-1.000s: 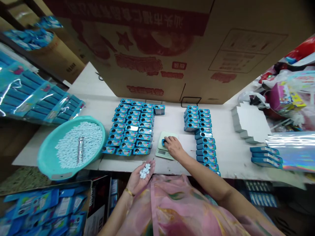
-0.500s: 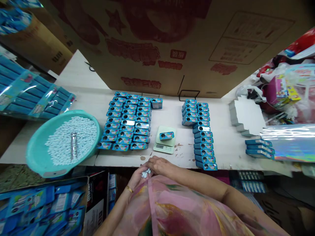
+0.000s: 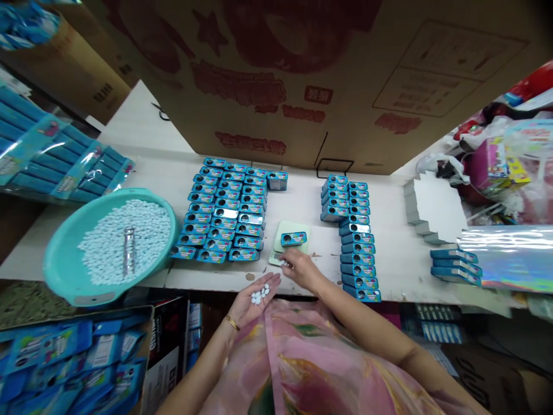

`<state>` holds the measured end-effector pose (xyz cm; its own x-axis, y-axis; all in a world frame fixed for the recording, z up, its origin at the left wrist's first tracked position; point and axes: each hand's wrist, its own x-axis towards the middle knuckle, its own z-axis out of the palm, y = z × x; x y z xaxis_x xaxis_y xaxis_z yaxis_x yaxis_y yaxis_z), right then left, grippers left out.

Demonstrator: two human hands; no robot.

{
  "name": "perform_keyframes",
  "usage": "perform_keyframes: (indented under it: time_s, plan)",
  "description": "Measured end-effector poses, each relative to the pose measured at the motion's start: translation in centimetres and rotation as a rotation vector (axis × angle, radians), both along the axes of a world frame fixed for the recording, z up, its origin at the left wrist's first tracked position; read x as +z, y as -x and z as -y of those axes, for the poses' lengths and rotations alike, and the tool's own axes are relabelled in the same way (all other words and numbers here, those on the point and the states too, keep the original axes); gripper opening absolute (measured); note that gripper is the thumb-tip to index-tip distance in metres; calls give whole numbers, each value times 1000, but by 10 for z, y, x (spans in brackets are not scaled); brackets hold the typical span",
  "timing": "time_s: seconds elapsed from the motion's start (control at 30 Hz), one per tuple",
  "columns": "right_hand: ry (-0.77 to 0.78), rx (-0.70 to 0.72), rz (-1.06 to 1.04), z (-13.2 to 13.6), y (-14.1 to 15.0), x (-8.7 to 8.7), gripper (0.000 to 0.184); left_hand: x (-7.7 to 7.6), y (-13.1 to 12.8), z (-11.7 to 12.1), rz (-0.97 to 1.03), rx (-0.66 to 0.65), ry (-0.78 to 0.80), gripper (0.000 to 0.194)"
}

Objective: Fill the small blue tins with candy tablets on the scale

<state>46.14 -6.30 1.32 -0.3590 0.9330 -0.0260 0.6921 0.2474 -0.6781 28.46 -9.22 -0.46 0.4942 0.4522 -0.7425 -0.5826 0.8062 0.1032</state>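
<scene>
My left hand (image 3: 248,305) lies palm up at the table's front edge, fingers stretched out. Several small pale-blue mints (image 3: 260,295) rest in its palm. Just ahead and to the right, my right hand (image 3: 303,270) is closed, fingers pinched around a few more mints (image 3: 285,263). It hovers over the front of a small pale-green kitchen scale (image 3: 305,246) and partly hides its display. On the scale lies a blue tin (image 3: 294,238) with a dark round hole at its left end.
A turquoise basin (image 3: 60,253) of mints holds a metal scoop (image 3: 129,252). Rows of blue tins (image 3: 224,222) stand left of the scale, more tins (image 3: 358,248) right. A big carton (image 3: 259,115) blocks the back. White card pieces (image 3: 436,207) lie right.
My right hand has left my left palm and moved forward and right to the scale, carrying a few mints. My left hand has opened out, showing the mints in it.
</scene>
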Motion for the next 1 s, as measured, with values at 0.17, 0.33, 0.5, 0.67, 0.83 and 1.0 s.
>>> perform_keyframes:
  time_s: [0.17, 0.33, 0.5, 0.67, 0.83, 1.0]
  plan:
    - [-80, -58, 255, -44, -17, 5, 18, 12, -3, -8, -2, 61, 15, 51]
    - [-94, -15, 354, -42, -19, -3, 22, 12, 0, -5, -5, 87, 17, 47]
    - [-232, 23, 248, -10, -9, -13, 28, 8, -2, -2, 17, 89, 38, 35]
    - [-289, 28, 259, 0, -6, -20, 30, 4, -6, -2, 12, 78, 74, 27]
    - [-261, -134, 292, -1, -33, -17, 28, 4, 0, 0, 10, 76, 86, 29]
    - [-224, -100, 360, -11, -33, -16, 28, 4, 3, 1, 11, 64, 89, 30]
